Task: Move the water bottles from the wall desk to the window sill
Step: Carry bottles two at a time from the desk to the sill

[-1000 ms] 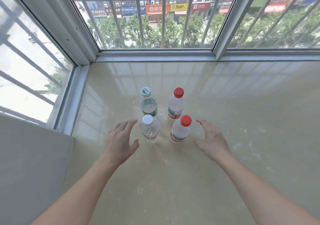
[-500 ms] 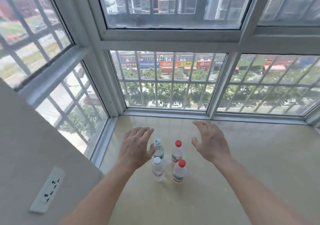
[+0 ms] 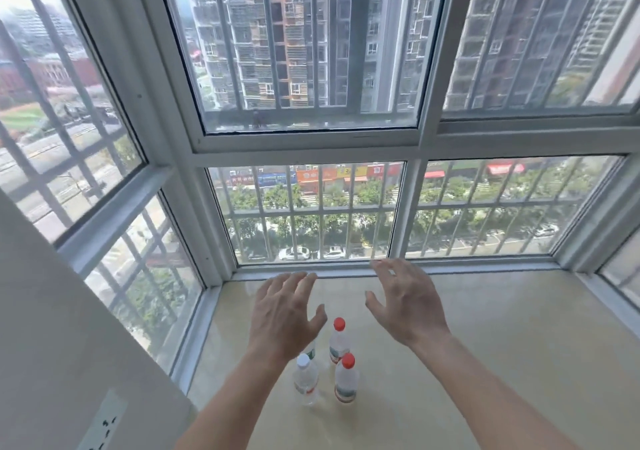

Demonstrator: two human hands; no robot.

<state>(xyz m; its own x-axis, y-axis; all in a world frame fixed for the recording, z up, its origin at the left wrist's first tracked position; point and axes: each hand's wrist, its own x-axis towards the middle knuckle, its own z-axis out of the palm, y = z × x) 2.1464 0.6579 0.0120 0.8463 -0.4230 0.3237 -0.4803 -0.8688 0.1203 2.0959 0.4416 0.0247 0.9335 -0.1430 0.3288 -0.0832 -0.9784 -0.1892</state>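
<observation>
Several small water bottles stand upright in a tight cluster on the beige window sill [image 3: 502,345]. A white-capped bottle [image 3: 306,378] is front left, a red-capped bottle [image 3: 345,378] front right, another red-capped bottle [image 3: 339,340] behind. A further bottle is almost hidden under my left hand [image 3: 285,314]. That hand hovers above the cluster, fingers spread, holding nothing. My right hand [image 3: 405,302] is raised to the right of the bottles, also spread and empty.
Barred windows enclose the sill at the back [image 3: 311,214], left [image 3: 138,276] and far right. A white wall with a power socket [image 3: 104,425] stands at the lower left. The sill stretches bare to the right of the bottles.
The view has tilted upward and drawn back, so the bottles now sit lower and smaller. Both hands have lifted off the sill surface and risen above the cluster, staying empty.
</observation>
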